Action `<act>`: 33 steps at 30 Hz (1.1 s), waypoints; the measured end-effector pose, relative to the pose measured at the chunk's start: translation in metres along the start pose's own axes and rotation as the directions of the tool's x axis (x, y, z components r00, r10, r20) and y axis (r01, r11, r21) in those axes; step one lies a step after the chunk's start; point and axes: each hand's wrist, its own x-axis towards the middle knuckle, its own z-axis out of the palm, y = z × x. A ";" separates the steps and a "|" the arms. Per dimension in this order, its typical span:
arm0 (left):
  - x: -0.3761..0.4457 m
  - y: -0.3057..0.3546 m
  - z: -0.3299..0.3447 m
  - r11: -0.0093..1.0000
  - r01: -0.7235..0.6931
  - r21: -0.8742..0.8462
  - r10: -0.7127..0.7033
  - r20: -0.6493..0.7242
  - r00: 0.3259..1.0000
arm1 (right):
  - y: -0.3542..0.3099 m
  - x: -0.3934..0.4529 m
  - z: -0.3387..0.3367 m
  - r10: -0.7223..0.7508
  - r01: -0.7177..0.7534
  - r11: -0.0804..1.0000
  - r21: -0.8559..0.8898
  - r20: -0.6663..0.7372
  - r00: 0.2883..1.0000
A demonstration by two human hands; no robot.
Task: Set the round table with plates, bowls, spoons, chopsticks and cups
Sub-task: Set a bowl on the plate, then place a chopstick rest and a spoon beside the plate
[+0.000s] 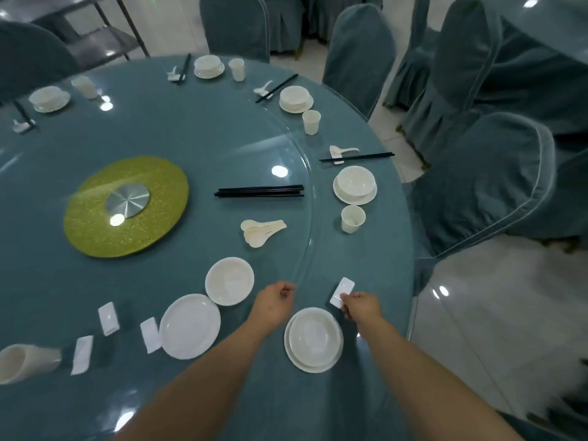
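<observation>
So we're mid-way round the table (197,128): several places on the far and right side look done, and the one nearest is half built. A bowl (315,334) sits on a plate (294,358) right at the edge, and the right hand (361,307) is pinching a small white rest (342,291) just beside it, seemingly setting it down. Left hand (273,302) has its fingers loosely curled at the glass turntable (299,173) rim, holding nothing I can make out.

My guess for next: this place needs a spoon, chopsticks and a cup. The spoons (262,231) and chopsticks (259,191) are piled on the turntable, an easy reach forward. Stacked cups (28,361) lie on their side way off left, so that's a stretch.

Also around: a spare bowl (229,280), spare plate (190,326) and three more rests (108,318) to the left. Chairs (483,183) crowd the right edge, and the finished cup (352,219) is near enough to knock.
</observation>
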 end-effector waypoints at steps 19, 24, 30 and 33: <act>0.024 0.011 -0.030 0.997 0.007 -0.077 -0.006 0.006 1.000 | -0.052 0.005 0.031 -0.178 0.135 0.954 -0.269 -0.140 0.974; 0.037 0.016 -0.078 0.995 -0.028 -0.096 0.020 -0.087 0.996 | -0.109 -0.012 0.070 -0.380 0.354 0.876 -0.328 -0.015 0.925; 0.071 -0.002 -0.129 0.999 0.008 -0.035 -0.015 -0.225 0.974 | -0.163 -0.008 0.122 -0.536 0.556 0.650 -0.518 0.205 0.819; 0.085 -0.016 -0.143 0.999 0.052 -0.014 -0.054 -0.246 0.968 | -0.174 0.004 0.145 -0.521 0.553 0.536 -0.638 0.266 0.811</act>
